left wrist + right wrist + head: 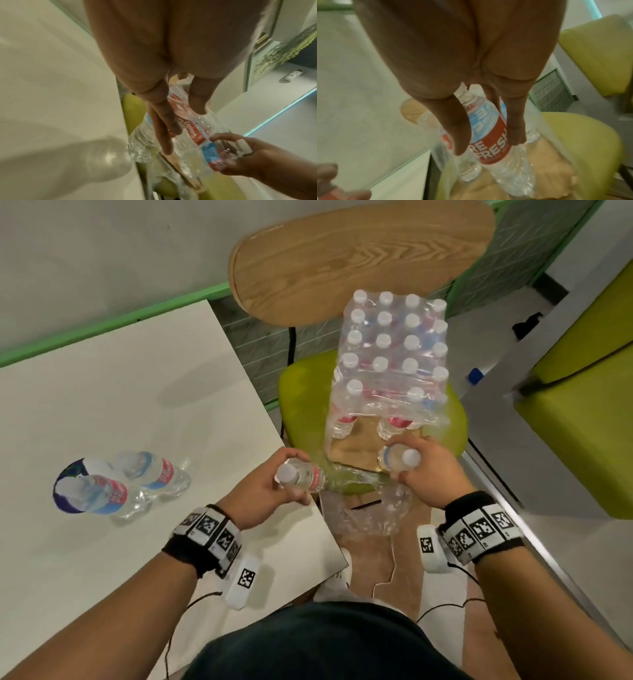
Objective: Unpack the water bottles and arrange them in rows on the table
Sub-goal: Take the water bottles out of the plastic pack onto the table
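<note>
A shrink-wrapped pack of water bottles (392, 361) stands on a green chair seat (301, 405), its near end torn open. My left hand (274, 484) grips a clear bottle with a red and blue label (301, 475) over the table's right edge; the same bottle (187, 121) shows between my fingers (161, 127) in the left wrist view. My right hand (424, 467) grips another bottle (399, 458) just in front of the pack. In the right wrist view that bottle (489, 136) hangs upright between my fingers (458, 129). Two bottles (120, 491) stand on the white table (120, 405).
Loose torn plastic wrap (363, 508) hangs off the chair's near edge. A round wooden chair back (359, 258) rises behind the pack. A second green chair (582, 412) sits at the right. A dark round coaster (68, 474) lies under the standing bottles.
</note>
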`<state>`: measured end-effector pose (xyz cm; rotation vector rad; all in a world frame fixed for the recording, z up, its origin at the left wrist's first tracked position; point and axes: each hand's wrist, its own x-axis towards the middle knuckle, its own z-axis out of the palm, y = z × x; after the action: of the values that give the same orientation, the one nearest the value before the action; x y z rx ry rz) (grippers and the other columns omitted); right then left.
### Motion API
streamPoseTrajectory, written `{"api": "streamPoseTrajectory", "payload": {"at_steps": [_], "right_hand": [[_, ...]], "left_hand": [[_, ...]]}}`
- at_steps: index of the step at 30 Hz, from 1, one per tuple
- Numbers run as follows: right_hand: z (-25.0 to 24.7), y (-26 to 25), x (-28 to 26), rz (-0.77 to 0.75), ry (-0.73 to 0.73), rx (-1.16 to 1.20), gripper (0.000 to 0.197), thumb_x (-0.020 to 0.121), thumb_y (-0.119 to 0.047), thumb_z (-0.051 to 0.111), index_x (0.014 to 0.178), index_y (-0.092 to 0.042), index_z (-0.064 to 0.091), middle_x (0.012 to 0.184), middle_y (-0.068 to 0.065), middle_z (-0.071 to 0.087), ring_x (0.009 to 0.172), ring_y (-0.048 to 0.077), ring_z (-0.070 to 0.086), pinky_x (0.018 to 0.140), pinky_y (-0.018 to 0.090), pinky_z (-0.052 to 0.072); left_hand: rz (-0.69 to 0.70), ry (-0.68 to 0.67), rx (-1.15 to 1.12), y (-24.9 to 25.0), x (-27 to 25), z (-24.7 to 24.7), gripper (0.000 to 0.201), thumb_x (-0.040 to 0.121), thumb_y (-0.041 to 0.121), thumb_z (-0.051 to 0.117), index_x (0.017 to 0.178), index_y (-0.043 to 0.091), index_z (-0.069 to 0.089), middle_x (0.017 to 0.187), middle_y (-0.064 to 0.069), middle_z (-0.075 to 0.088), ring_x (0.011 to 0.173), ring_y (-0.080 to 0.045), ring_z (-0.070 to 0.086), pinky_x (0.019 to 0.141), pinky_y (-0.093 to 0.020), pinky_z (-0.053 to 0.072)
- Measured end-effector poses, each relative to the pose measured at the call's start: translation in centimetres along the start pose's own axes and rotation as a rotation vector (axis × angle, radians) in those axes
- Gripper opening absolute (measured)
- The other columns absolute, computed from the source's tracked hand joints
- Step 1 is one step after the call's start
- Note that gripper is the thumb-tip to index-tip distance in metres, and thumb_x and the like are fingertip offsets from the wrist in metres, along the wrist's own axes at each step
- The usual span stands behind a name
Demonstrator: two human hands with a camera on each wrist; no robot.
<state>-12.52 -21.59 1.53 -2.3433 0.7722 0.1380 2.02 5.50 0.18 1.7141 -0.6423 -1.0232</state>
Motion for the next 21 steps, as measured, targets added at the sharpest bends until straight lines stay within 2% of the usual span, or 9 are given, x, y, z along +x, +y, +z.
{"api": "streamPoseTrajectory", "payload": {"at_steps": [2,4,7,8,10,12,17,19,21], "right_hand": [[0.3,-1.7,-0.9,-0.051,-0.06,-0.04,0.059,0.071,-0.014,0.079,0.122,-0.036,0.06,0.117,-0.003,0.055,0.101,0.015,0.055,0.083,0.019,0.037],[1.0,-3.9,-1.7,-0.114,-0.149,-0.058,0.059,0.07,-0.02,0.08,0.121,-0.039,0.058,0.113,-0.006,0.058,0.097,0.013,0.056,0.081,0.022,0.042],[3.3,-8.0,-2.1,-0.234,-0.255,-0.036,0.056,0.07,-0.026,0.081,0.119,-0.036,0.057,0.106,-0.014,0.062,0.095,0.007,0.058,0.079,0.016,0.045],[4.6,-9.4,-2.0,-0.27,-0.291,-0.024,0.055,0.07,-0.03,0.082,0.117,-0.036,0.056,0.104,-0.015,0.062,0.094,0.006,0.058,0.079,0.018,0.046],[7.4,-12.3,-1.9,-0.314,-0.364,-0.018,0.057,0.067,-0.043,0.082,0.113,-0.041,0.048,0.102,-0.016,0.061,0.091,0.005,0.059,0.081,0.028,0.051],[10.6,-15.2,-1.7,-0.347,-0.435,-0.023,0.059,0.066,-0.048,0.081,0.109,-0.042,0.041,0.097,-0.011,0.062,0.085,0.008,0.061,0.075,0.034,0.054],[17.1,-22.5,-2.0,-0.446,-0.597,-0.03,0.056,0.073,-0.035,0.079,0.109,-0.035,0.037,0.09,-0.005,0.063,0.074,0.01,0.06,0.065,0.029,0.05],[19.0,-24.6,-2.2,-0.5,-0.613,-0.054,0.056,0.073,-0.034,0.079,0.111,-0.034,0.038,0.094,-0.005,0.063,0.078,0.013,0.059,0.069,0.031,0.051],[20.6,-26.2,-2.3,-0.543,-0.589,-0.073,0.056,0.074,-0.032,0.079,0.113,-0.034,0.04,0.1,-0.004,0.06,0.084,0.017,0.058,0.075,0.032,0.051]], "left_hand": [[-0.068,0.081,0.032,-1.4,-3.4,-2.0,0.056,0.083,0.014,0.074,0.13,0.032,0.048,0.111,0.002,0.065,0.098,-0.025,0.069,0.1,-0.052,0.047],[-0.126,0.143,-0.012,-2.6,-7.1,-4.0,0.052,0.09,0.015,0.068,0.132,0.036,0.047,0.105,-0.006,0.069,0.091,-0.026,0.073,0.102,-0.054,0.044],[-0.151,0.293,-0.113,-4.5,-12.3,-6.7,0.044,0.095,0.013,0.061,0.131,0.037,0.049,0.114,-0.013,0.064,0.085,-0.034,0.073,0.096,-0.051,0.051],[-0.16,0.356,-0.136,-5.3,-13.9,-7.5,0.044,0.095,0.013,0.06,0.13,0.038,0.051,0.118,-0.012,0.062,0.083,-0.036,0.073,0.094,-0.05,0.053],[-0.183,0.477,-0.138,-6.9,-16.4,-8.9,0.043,0.096,0.016,0.06,0.13,0.041,0.051,0.122,-0.004,0.062,0.079,-0.035,0.073,0.09,-0.052,0.054],[-0.207,0.595,-0.094,-8.3,-18.4,-10.3,0.041,0.096,0.02,0.06,0.13,0.043,0.051,0.117,0.0,0.065,0.074,-0.031,0.073,0.081,-0.051,0.058],[-0.237,0.78,0.013,-10.7,-21.2,-13.2,0.038,0.095,0.024,0.061,0.123,0.049,0.05,0.102,0.002,0.069,0.067,-0.021,0.071,0.063,-0.037,0.059],[-0.247,0.828,0.04,-11.5,-21.7,-14.3,0.036,0.095,0.025,0.06,0.122,0.047,0.049,0.102,0.006,0.068,0.065,-0.017,0.07,0.061,-0.026,0.055],[-0.267,0.851,0.07,-12.1,-22.0,-15.2,0.035,0.096,0.028,0.058,0.125,0.042,0.044,0.107,0.009,0.063,0.071,-0.019,0.07,0.063,-0.018,0.052]]}}
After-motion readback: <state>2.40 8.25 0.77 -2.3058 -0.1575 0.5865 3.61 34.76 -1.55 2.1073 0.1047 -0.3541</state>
